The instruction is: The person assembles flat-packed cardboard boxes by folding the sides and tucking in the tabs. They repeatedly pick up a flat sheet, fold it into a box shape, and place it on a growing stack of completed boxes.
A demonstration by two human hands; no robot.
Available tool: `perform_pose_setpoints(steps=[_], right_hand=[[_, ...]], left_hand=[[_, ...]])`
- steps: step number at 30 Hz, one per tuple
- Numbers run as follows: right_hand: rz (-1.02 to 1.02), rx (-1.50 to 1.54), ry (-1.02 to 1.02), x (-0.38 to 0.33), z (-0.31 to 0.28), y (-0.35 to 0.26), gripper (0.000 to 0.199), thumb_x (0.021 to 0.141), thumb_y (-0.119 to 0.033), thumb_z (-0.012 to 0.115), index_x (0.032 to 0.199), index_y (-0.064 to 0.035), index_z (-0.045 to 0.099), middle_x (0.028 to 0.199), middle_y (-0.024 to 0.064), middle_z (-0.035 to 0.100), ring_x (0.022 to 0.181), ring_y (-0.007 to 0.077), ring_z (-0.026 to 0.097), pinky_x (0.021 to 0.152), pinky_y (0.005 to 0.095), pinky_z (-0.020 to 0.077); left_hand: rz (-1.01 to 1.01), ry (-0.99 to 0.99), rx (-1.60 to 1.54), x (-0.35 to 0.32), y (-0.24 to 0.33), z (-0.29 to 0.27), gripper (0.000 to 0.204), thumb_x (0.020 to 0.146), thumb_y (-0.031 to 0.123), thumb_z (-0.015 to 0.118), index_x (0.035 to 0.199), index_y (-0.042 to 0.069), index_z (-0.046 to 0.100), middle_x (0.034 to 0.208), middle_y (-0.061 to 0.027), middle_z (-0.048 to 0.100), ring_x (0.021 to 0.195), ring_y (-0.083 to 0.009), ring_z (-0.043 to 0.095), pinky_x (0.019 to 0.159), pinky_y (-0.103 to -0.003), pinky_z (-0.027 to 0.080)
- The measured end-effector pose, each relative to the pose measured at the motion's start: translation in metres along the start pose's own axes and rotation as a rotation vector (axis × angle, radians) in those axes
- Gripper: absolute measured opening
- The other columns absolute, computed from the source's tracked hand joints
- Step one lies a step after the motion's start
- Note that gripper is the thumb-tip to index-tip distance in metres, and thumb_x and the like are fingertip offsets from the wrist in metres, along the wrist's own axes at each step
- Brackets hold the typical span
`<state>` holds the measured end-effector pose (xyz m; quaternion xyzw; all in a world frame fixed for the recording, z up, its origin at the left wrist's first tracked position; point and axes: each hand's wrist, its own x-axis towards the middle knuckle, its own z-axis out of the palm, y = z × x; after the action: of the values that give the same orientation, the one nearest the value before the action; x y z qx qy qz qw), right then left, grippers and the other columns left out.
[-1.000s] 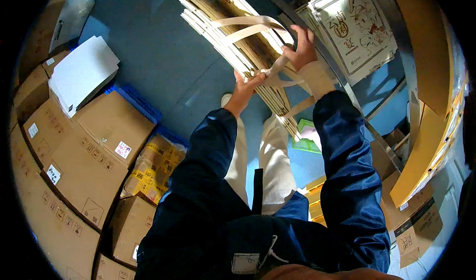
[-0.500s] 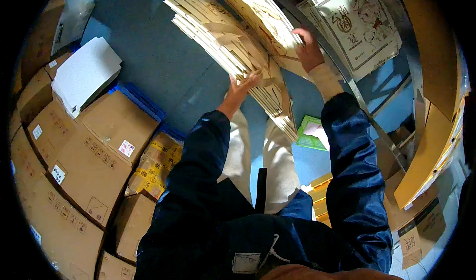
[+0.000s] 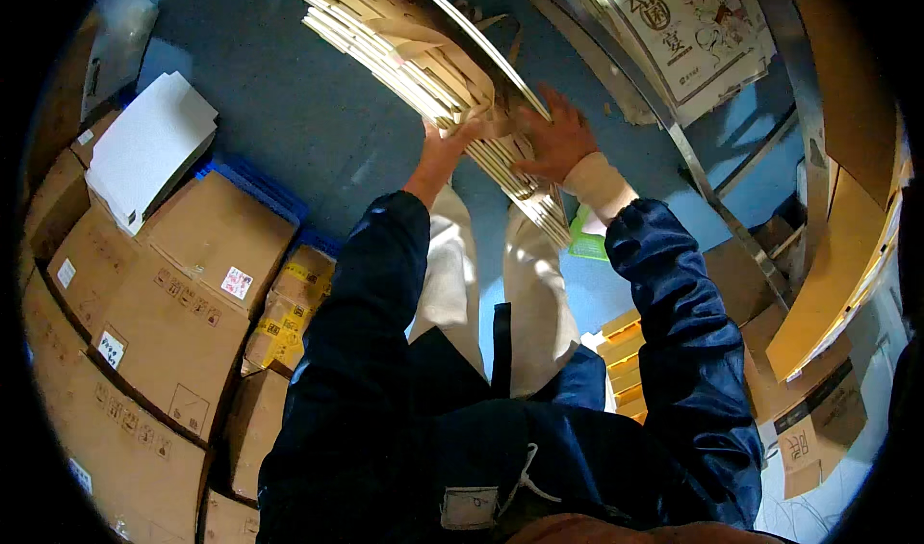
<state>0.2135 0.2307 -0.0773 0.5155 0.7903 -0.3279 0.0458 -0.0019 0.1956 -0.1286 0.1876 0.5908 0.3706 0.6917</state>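
Observation:
A thick bundle of flat, cream-coloured printed paperboard pieces with brown strap-like handles (image 3: 423, 77) is held up on edge before my legs. My left hand (image 3: 446, 151) grips its near left edge, thumb on top. At its right side, my right hand (image 3: 558, 138) rests with spread fingers against the bundle near the outermost panel (image 3: 481, 48), which leans away from the others at the far end. The brown straps hang between that panel and the rest. Part of the right fingers is hidden behind the panel's edge.
Printed sheets (image 3: 683, 38) lie beyond a metal frame (image 3: 703, 173) at right. Brown cartons (image 3: 173, 303) fill the left side, with white sheets (image 3: 154, 149) on top and a blue crate (image 3: 255, 193) behind. A yellow slatted object (image 3: 621, 361) and a green item (image 3: 587, 236) are near my legs.
The outer panel has swung toward the bundle. My right hand has let go of its edge and moved down-left against the bundle's side. The bundle has shifted slightly up and left.

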Motion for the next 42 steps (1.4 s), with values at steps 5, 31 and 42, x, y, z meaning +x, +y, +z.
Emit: perform_pose_setpoints(steps=[5,31,42], right_hand=[[-0.018,0.108,-0.002,0.001,-0.001,0.018,0.081,0.06,-0.048,0.075,0.131,-0.0222,0.044,0.144,0.0171,0.022,0.13,0.0394,0.025,0.102,0.0528,0.0278],[0.003,0.262,0.057,0.001,0.009,0.048,0.081,0.062,-0.044,0.075,0.133,-0.0243,0.041,0.144,0.0187,0.021,0.127,0.0429,0.029,0.102,0.0485,0.0327],[0.092,0.168,0.006,-0.003,-0.012,0.028,0.08,0.06,-0.039,0.078,0.13,-0.018,0.045,0.142,0.0194,0.024,0.126,0.0412,0.03,0.102,0.047,0.0319]], left_hand=[[-0.146,0.035,0.067,0.0,-0.016,-0.018,0.079,0.077,0.038,0.071,0.132,0.005,0.026,0.114,-0.0087,0.055,0.103,-0.0178,0.054,0.083,-0.033,0.047],[0.049,0.03,-0.061,-0.005,-0.002,0.0,0.067,0.078,0.02,0.073,0.126,0.0,0.031,0.111,-0.012,0.054,0.097,-0.0186,0.055,0.084,-0.03,0.047],[0.078,0.019,-0.003,-0.001,0.001,0.009,0.072,0.079,0.018,0.07,0.13,0.004,0.021,0.114,-0.0111,0.05,0.101,-0.0195,0.053,0.086,-0.032,0.045]])
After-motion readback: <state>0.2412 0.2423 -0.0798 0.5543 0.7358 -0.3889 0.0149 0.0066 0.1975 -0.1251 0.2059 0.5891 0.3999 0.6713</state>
